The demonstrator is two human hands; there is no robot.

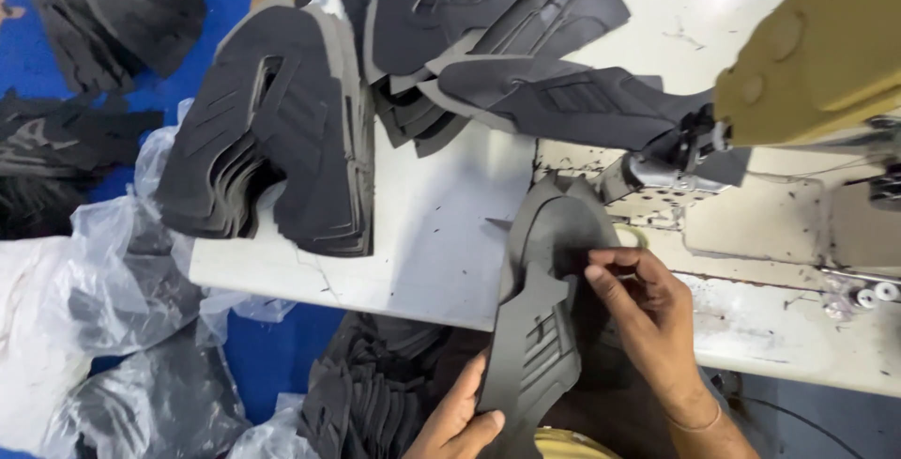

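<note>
We hold one dark grey cut shoe piece [544, 309] between our two hands, just in front of the sewing machine [807, 55]. Our right hand [648, 318] pinches its upper part, with fingers closed on the edge, and it is the hand nearer to the machine. Our left hand [460, 421] supports the lower end from below, with the palm half open and the thumb resting on the material. The long axis of the piece runs from the left hand upward toward the needle area of the machine. To the left of the machine, stacks of similar grey pieces [282, 130] lie on the white table [441, 234]. Further left of it, clear plastic bags [103, 299] hang beside the table.
</note>
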